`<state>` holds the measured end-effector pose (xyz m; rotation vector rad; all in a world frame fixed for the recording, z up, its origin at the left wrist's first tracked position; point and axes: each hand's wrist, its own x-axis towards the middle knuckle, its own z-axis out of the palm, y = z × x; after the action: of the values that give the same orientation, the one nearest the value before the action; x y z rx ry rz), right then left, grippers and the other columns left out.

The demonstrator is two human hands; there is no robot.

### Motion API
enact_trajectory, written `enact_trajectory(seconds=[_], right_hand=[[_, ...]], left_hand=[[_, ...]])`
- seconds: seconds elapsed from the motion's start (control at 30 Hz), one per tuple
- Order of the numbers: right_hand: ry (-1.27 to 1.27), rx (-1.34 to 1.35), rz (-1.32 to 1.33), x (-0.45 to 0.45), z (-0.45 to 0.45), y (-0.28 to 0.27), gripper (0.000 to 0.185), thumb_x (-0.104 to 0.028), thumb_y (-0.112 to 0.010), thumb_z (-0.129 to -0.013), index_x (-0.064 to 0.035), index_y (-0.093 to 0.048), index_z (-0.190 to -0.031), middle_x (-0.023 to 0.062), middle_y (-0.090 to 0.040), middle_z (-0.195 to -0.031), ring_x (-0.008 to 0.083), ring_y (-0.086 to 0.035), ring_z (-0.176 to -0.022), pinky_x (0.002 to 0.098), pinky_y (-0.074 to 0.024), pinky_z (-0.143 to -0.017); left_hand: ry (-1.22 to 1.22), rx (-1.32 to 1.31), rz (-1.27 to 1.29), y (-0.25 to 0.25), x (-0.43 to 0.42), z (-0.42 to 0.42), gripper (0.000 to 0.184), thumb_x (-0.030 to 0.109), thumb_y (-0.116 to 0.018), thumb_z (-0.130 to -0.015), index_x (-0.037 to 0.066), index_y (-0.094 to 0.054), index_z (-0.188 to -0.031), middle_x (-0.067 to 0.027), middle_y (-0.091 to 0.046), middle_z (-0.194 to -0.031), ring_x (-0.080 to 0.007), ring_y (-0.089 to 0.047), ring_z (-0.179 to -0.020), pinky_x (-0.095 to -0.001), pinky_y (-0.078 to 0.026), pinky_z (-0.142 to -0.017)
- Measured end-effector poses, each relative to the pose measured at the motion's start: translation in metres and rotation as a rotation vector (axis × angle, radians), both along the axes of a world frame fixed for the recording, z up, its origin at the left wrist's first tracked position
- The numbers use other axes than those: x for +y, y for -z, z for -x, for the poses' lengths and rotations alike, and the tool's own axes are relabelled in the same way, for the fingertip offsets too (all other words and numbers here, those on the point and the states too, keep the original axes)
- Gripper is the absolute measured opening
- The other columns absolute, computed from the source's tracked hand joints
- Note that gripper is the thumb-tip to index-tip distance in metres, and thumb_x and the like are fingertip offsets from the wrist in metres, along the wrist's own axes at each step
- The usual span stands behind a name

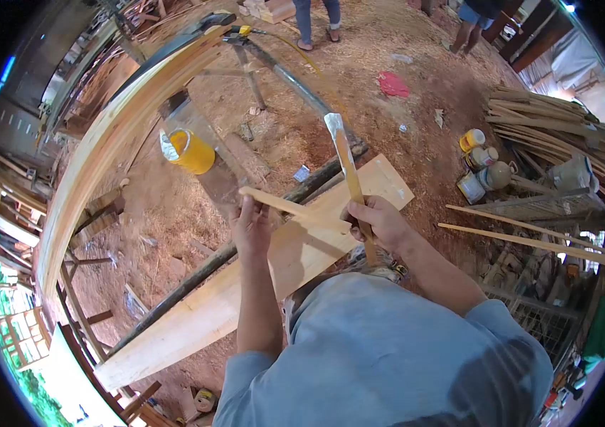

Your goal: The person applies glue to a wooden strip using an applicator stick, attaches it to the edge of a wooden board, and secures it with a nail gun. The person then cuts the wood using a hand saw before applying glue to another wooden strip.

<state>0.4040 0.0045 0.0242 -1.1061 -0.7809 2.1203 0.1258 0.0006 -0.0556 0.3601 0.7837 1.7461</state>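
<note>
My left hand (251,226) is closed on one end of a short pale wooden strip (289,207), which points across toward my other hand. My right hand (382,226) grips a longer flat wooden stick (349,165), its far end coated in something white like glue. The strip's other end meets the fingers of my right hand; whether they also hold it is hard to see. Below both hands lies a wide, smooth wooden plank (195,320). Beyond my left hand stands a yellow container (193,152) with white smears on its rim.
Dark poles (181,292) support the plank. A long curved wooden beam (96,156) arcs along the left. At right are several jars (471,139), stacked wood strips (530,117), two thin sticks (523,237) and a wire rack (537,313). Two people's legs (314,21) show at the back.
</note>
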Motion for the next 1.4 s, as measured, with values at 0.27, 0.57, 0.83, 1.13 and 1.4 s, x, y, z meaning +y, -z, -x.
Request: enact_trajectory(seconds=[0.27,0.57,0.83,1.13,1.4], right_hand=[[-0.162,-0.139,-0.143,0.003,0.026,-0.013,0.010,-0.010,-0.063,-0.096,-0.0011,-0.066,-0.100,-0.0005,-0.057,-0.073,0.0070,-0.052,-0.056,0.0228,-0.0420,-0.049],[-0.329,-0.336,-0.352,-0.016,0.046,-0.028,0.012,-0.010,-0.065,-0.092,0.0004,-0.066,-0.098,-0.0019,-0.057,-0.076,0.0065,-0.051,-0.070,0.0247,-0.0431,-0.063],[-0.364,-0.277,-0.480,-0.022,0.040,-0.012,0.007,-0.004,-0.061,-0.093,-0.0012,-0.064,-0.099,-0.0011,-0.059,-0.083,0.0067,-0.052,-0.074,0.0249,-0.0441,-0.067],[-0.376,-0.306,-0.304,-0.018,0.031,-0.007,0.009,-0.004,-0.061,-0.094,-0.0037,-0.064,-0.102,-0.0015,-0.061,-0.081,0.0049,-0.049,-0.066,0.0218,-0.0406,-0.059],[-0.326,-0.075,-0.373,-0.019,0.045,-0.023,0.018,-0.015,-0.051,-0.102,-0.0035,-0.058,-0.115,0.0066,-0.063,-0.089,0.0076,-0.050,-0.064,0.0233,-0.0432,-0.059]], left_hand=[[-0.229,-0.047,0.090,-0.016,0.017,-0.012,0.014,0.016,-0.059,-0.100,0.007,-0.059,-0.111,-0.0050,-0.065,-0.100,-0.0175,-0.065,-0.086,-0.0323,-0.055,-0.076],[-0.404,-0.057,0.060,-0.028,0.020,0.002,0.021,0.022,-0.053,-0.104,0.003,-0.060,-0.101,-0.0064,-0.066,-0.087,-0.0146,-0.064,-0.075,-0.0268,-0.052,-0.065],[-0.288,0.275,-0.201,-0.046,-0.005,0.010,0.023,0.016,-0.053,-0.104,-0.001,-0.059,-0.119,-0.0054,-0.065,-0.101,-0.0109,-0.063,-0.086,-0.0272,-0.053,-0.075],[-0.247,0.470,-0.287,-0.097,-0.019,0.004,0.020,0.017,-0.054,-0.102,0.001,-0.059,-0.111,-0.0032,-0.063,-0.099,-0.0079,-0.057,-0.086,-0.0228,-0.046,-0.067],[-0.543,0.273,0.188,-0.076,-0.010,0.025,0.028,0.028,-0.048,-0.103,0.008,-0.060,-0.088,-0.0019,-0.053,-0.071,-0.0123,-0.054,-0.059,-0.0286,-0.045,-0.052]])
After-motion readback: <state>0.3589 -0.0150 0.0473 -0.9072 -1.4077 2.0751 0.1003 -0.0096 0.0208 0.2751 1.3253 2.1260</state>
